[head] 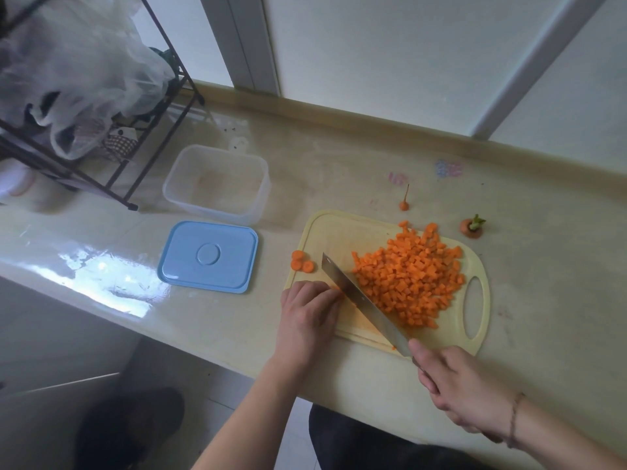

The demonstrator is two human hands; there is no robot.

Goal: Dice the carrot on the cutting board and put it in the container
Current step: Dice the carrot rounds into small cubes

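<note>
A pale yellow cutting board (332,232) lies on the counter with a heap of diced carrot (410,276) on its right half. My right hand (454,388) grips the handle of a knife (359,300), whose blade slants across the board beside the heap. My left hand (308,313) rests on the board's near left corner with its fingers curled over a small bit of carrot at the blade; most of that piece is hidden. The clear plastic container (217,184) stands to the left behind the board, with no carrot in it.
A blue lid (208,256) lies in front of the container. Carrot rounds (302,261) sit on the counter left of the board. The carrot tip (403,203) and leafy top (472,227) lie behind it. A metal rack (112,137) with plastic bags stands far left.
</note>
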